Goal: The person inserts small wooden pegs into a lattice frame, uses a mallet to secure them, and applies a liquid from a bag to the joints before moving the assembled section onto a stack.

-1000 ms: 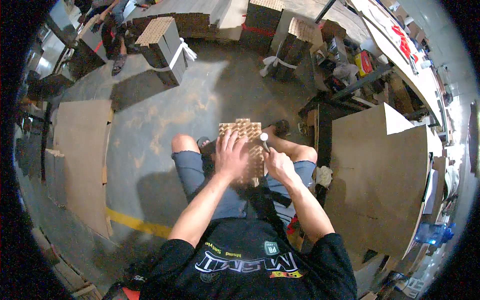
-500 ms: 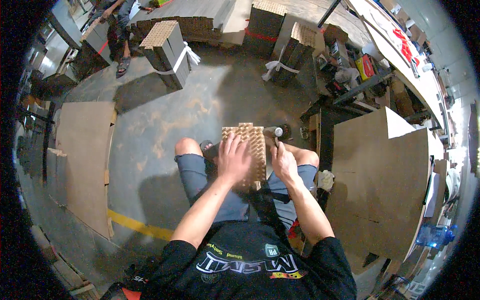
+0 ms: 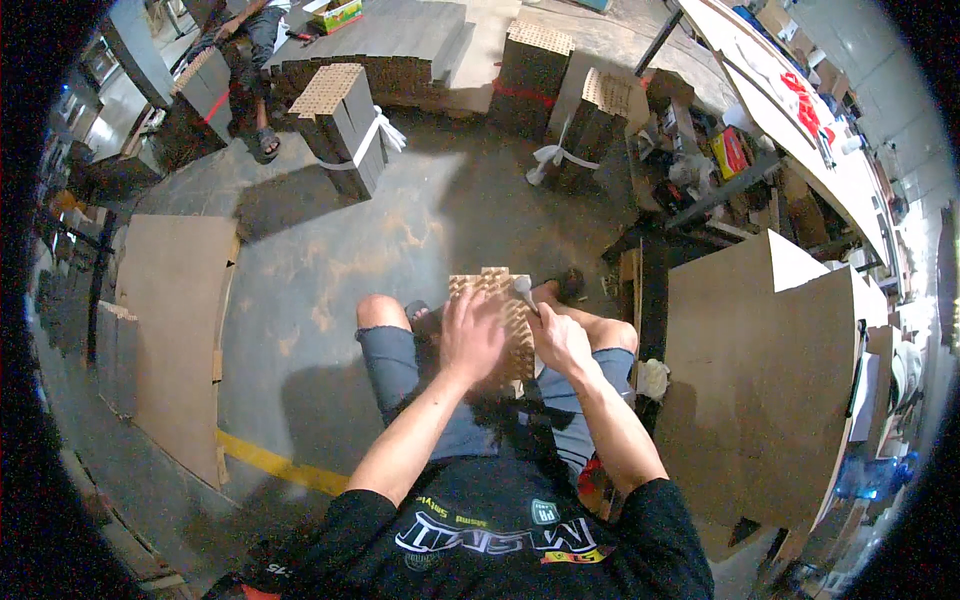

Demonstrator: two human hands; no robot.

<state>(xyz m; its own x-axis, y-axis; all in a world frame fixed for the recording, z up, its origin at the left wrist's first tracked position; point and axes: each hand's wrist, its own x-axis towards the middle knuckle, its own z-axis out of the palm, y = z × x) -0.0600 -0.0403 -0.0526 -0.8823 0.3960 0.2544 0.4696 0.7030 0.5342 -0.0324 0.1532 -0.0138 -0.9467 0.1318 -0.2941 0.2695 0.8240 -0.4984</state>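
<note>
Between my knees stands a bundle of thin grey boards, its tan, notched top ends (image 3: 490, 276) facing up. My left hand (image 3: 472, 340) lies over those ends with its fingers stretched out; motion blurs it somewhat. My right hand (image 3: 561, 342) is wrapped round the handle of a hammer (image 3: 523, 287), whose pale head sits over the right part of the bundle's top. Whether the head touches the ends I cannot tell. The lower part of the bundle is hidden by my hands and legs.
Strapped board bundles (image 3: 340, 125) stand ahead, with a low stack of grey boards (image 3: 370, 45) behind. Large brown panels (image 3: 175, 330) stand at the left and others (image 3: 750, 390) at the right. A cluttered workbench (image 3: 800, 110) runs along the right. A person's sandalled foot (image 3: 267, 143) shows far left.
The hammer has swung left from beside the bundle to over its top. My left hand stays on the ends, and the whole view has shifted slightly.
</note>
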